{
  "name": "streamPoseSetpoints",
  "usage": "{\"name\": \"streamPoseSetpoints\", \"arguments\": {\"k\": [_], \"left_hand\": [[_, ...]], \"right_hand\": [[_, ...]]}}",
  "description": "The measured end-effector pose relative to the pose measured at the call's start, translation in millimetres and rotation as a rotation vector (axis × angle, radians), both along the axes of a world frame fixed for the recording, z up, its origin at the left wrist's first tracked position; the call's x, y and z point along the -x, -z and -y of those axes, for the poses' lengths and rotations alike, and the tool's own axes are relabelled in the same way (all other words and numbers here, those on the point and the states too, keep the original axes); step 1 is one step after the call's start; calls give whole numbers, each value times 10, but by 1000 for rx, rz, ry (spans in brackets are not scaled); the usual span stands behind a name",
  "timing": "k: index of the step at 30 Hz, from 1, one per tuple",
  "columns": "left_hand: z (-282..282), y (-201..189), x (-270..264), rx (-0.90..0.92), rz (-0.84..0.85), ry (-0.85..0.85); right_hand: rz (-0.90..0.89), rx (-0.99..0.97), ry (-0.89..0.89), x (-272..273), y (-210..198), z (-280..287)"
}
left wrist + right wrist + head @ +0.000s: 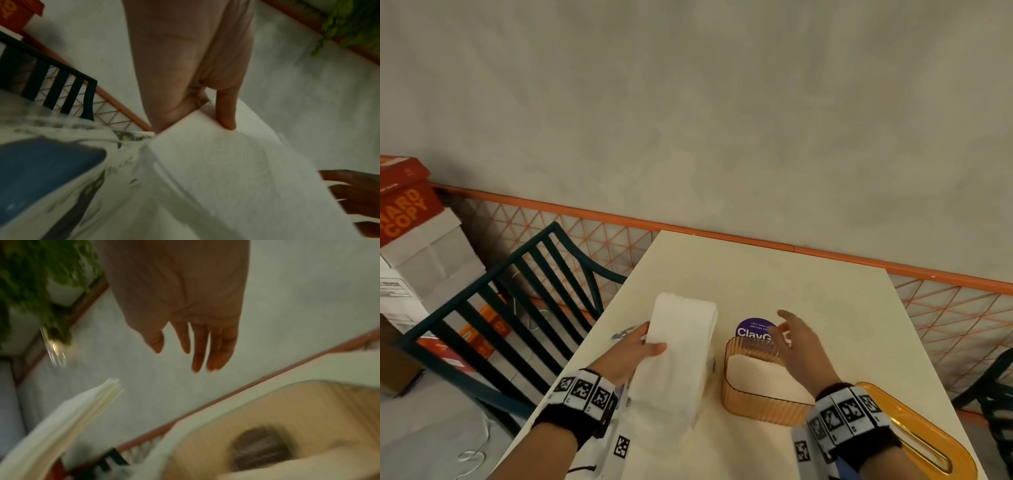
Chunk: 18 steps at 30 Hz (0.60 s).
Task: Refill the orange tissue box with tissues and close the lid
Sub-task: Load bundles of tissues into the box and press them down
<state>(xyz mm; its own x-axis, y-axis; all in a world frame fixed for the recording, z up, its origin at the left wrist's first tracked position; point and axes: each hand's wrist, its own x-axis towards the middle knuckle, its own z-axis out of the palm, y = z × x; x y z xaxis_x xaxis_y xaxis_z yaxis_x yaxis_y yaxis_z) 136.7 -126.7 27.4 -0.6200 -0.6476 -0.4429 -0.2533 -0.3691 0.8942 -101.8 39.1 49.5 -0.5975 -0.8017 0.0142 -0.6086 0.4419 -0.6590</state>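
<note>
I have the tissue stack (pixel 681 346) pinched in my left hand (pixel 631 349), its long axis parallel to the open orange box (pixel 756 401) just to its right on the counter (pixel 791 281), while my right hand (pixel 799 346) hovers over the box, fingers (pixel 213 345) spread and empty.

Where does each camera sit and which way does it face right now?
Head: looks down at the table; both hands, orange tissue box, lid.
Left wrist: along the left hand gripping the tissue stack.
Right wrist: along the empty right hand, above the box.
All views show the stack.
</note>
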Motion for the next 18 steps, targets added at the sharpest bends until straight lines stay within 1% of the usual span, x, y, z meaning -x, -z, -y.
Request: {"name": "streamPoseSetpoints", "arguments": {"k": [2,3,5,6,7,10,12,13,14,15,16,18], "left_hand": [[-10,-146,-35,-20,-103,29],[-9,-201,-46,-23,-131,31],[-23,-288,-62,-18,-162,39],[-40,-326,-62,7,-153,54],[-57,-346,-61,55,-127,79],[-112,-383,-64,292,48,189],[-98,-366,-96,401,139,206],[-75,-350,-133,412,147,176],[-55,-346,-179,394,129,122],[-26,-316,-239,344,96,44],[-8,-271,-299,257,47,-41],[17,-142,-396,28,-86,-177]], "right_hand": [[360,45,-106,-231,-190,167],[493,46,-146,-337,-264,251],[667,62,-207,-514,-370,392],[705,75,-228,-573,-395,454],[706,90,-244,-615,-421,511],[600,75,-280,-617,-476,658],[479,-62,-389,-591,-495,713],[404,-129,-436,-579,-481,733],[368,-152,-454,-563,-449,745],[377,-138,-440,-544,-402,752],[418,-100,-409,-534,-354,741],[539,-5,-314,-533,-250,713]]}}
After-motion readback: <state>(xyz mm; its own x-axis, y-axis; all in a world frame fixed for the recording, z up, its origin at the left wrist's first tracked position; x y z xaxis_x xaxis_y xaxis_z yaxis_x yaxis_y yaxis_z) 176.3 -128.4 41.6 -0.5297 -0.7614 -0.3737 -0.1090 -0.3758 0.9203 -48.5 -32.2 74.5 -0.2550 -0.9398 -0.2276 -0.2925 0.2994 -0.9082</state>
